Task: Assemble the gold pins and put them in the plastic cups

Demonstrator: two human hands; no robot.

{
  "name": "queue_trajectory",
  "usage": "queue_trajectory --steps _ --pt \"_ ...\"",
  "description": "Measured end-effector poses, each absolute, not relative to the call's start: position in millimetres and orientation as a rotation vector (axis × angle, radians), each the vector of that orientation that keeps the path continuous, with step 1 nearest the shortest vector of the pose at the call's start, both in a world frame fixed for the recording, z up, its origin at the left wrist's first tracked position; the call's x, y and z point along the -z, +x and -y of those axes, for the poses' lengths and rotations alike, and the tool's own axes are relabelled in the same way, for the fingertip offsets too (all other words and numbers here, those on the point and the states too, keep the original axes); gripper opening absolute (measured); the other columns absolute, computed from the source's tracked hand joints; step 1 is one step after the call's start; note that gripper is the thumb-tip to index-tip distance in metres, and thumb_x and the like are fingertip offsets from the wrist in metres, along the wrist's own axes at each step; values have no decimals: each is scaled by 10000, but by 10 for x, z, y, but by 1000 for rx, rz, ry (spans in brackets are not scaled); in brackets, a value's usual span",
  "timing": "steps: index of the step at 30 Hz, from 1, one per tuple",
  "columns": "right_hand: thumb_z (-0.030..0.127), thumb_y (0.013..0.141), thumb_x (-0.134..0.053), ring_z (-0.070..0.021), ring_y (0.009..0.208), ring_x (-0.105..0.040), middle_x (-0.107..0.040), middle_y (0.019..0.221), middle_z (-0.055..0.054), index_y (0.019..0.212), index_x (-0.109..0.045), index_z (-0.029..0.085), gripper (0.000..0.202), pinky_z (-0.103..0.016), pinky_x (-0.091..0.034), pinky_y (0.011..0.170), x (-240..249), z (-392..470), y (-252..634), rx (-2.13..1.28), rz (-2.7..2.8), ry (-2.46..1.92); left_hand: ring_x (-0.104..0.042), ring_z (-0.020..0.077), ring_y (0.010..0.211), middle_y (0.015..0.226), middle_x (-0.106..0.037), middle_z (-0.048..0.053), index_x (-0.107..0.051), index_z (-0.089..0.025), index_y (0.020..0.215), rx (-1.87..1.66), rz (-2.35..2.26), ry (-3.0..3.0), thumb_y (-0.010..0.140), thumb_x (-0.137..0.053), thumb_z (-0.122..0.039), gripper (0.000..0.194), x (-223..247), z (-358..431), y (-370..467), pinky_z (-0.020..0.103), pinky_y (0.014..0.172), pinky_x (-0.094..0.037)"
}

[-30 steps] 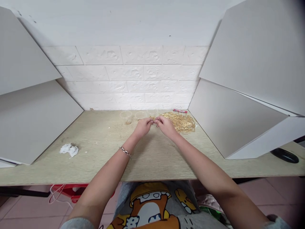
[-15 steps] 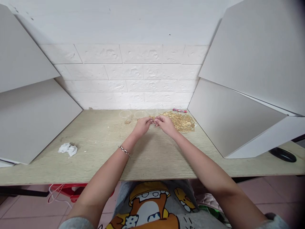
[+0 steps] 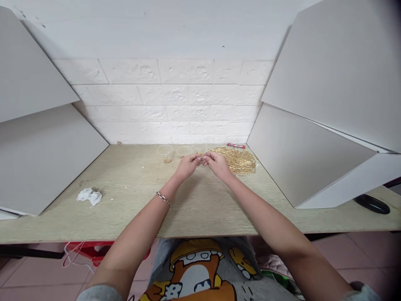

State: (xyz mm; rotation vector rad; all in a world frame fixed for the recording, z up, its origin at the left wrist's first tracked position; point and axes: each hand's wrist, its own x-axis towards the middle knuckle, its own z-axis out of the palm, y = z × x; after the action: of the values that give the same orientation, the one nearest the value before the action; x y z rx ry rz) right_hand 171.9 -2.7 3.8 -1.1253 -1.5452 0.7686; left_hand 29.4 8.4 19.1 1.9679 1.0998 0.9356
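Observation:
My left hand (image 3: 188, 164) and my right hand (image 3: 217, 163) meet above the table, fingertips nearly touching. Both are closed in a pinch; whatever sits between the fingers is too small to make out. Just right of my right hand spreads a pile of thin gold-coloured metal pins (image 3: 239, 160). Behind my hands stand clear round plastic cups, among them a left one (image 3: 164, 150) and a middle one (image 3: 184, 150). Small gold pieces (image 3: 168, 160) lie by the left cup, and more show partly hidden behind my fingers.
A red marker-like tube (image 3: 236, 145) lies at the wall behind the pile. Crumpled white tissue (image 3: 90, 196) rests on the table's left side. Large pale panels (image 3: 46, 154) flank the table, the right one (image 3: 310, 150) near a black computer mouse (image 3: 372, 204).
My right-hand fingers have shifted slightly, and the dark tip seen below them before no longer shows. Otherwise both hands and the items on the table stay in place.

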Motion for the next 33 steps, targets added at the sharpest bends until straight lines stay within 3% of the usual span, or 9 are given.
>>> queue_trajectory --steps 12,33 --pt "196 753 -467 -120 600 -575 -621 625 11 733 -586 183 122 -265 -433 643 -96 103 1716 -622 1610 -1211 -564 152 751 768 -654 23 -637 -173 773 -901 -1211 2111 775 -399 -296 268 -211 -78 288 245 692 -414" --pt "189 785 -425 -135 639 -553 -614 658 -9 770 -592 180 168 -261 -392 637 -69 164 1630 -349 1689 -1316 -573 161 723 765 -659 48 -643 -174 752 -905 -1299 2433 803 -365 -207 284 -178 -59 304 257 709 -403"
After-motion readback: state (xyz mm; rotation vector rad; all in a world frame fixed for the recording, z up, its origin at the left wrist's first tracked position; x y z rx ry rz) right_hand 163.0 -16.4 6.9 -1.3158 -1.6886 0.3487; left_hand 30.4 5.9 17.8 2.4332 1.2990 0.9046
